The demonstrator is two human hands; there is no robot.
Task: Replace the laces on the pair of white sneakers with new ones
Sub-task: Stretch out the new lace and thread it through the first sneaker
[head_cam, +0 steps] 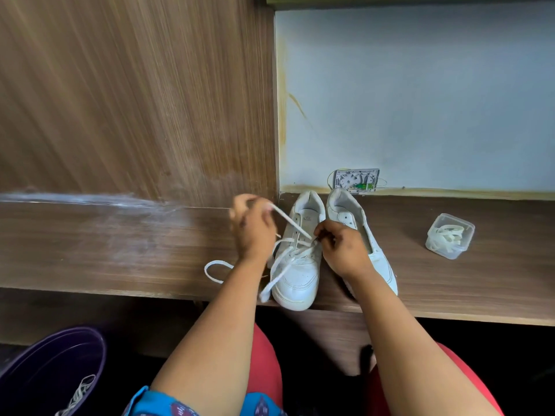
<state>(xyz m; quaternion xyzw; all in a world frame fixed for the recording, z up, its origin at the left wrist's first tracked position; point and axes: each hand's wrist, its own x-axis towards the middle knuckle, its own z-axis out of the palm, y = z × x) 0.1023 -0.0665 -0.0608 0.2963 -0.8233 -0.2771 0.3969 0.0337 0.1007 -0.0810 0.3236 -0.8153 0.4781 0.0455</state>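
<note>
Both sneakers are white: the left sneaker [297,265] carries a white lace [282,265], and the right sneaker [375,250] beside it is plain white. The shelf [120,250] is brown wood grain, the far wall [420,100] pale blue. A clear box [449,240] at right holds cream laces; the near-left bin [51,370] is dark purple

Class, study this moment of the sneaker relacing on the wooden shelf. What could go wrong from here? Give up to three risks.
1. The left sneaker sits with its toe at the shelf edge; a hard pull by the left hand on the lace might tip it off.
2. A loose lace end dangles past the edge and could snag.
3. The right hand pinches near the eyelets; slipping could loosen the crossings.
</note>
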